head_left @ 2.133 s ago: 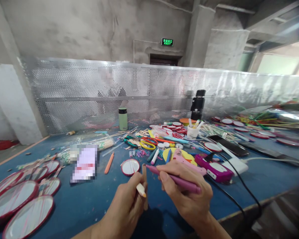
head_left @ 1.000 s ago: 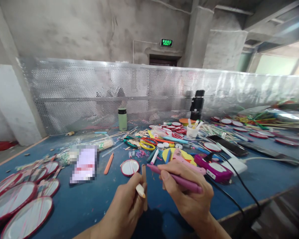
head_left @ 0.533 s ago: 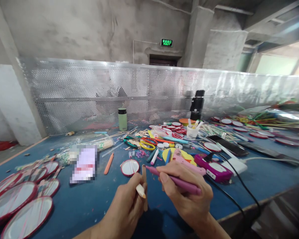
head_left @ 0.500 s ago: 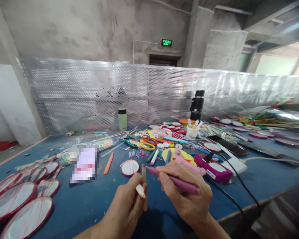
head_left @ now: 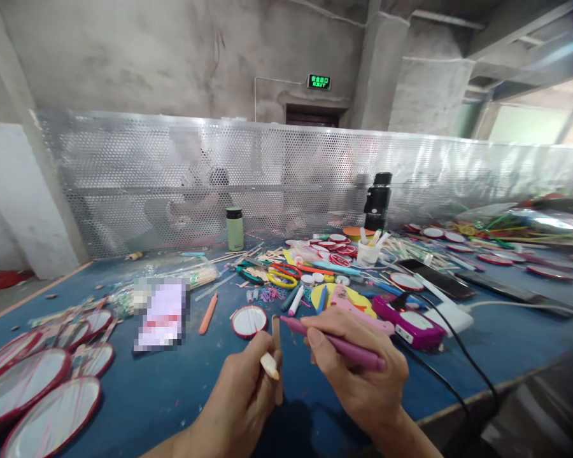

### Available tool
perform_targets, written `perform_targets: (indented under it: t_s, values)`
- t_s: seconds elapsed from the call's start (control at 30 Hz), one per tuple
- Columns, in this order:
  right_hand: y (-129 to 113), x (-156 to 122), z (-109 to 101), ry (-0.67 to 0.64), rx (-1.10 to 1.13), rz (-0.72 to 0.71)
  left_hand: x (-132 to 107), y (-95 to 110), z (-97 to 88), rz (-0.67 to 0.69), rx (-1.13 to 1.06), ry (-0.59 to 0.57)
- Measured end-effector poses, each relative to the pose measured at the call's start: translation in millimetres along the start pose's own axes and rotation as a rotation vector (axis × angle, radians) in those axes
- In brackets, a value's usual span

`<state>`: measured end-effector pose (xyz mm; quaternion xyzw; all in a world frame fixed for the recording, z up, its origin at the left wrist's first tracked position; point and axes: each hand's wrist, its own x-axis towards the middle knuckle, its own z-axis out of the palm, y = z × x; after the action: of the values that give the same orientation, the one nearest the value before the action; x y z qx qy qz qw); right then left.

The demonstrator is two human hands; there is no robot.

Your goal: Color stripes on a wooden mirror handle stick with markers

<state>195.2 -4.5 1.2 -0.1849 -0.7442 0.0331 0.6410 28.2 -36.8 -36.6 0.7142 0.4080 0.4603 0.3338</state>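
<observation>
one blue surface is seen, backed along its far side by a perforated metal panel; a person is partly seen through it. a grey concrete wall and a lit green exit sign are seen beyond.

the surface is bounded by a pale edge at far left and by a near edge at lower right. bare blue is shown between the phone-like item (pixelated) and the left hand.

a wooden stick is pinched upright in the left hand, with a white pen-like piece also held there, orange end toward the camera. a magenta marker is gripped in the right hand, its tip at the stick's upper end; contact can't be told.

a red-rimmed disc is laid just beyond the left hand. larger red-rimmed discs are bunched at lower left. the right hand's far side is crowded by a pink glue gun and a purple power strip; black cables are run off the near edge. farther back, scissors, a white cup and a black flask are clustered.
</observation>
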Motion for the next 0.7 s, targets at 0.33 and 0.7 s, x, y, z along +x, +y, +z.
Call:
perform_targets:
  t_s: [0.33,0.7]
  values:
    - [0.1,0.2,1.1,0.003,-0.001,-0.015,-1.1,-0.1,-0.6,0.008,0.022,-0.017]
    - [0.4,0.0,0.5,0.008,0.006,-0.011,-1.8,-1.1,0.6,-0.003,0.003,-0.012]
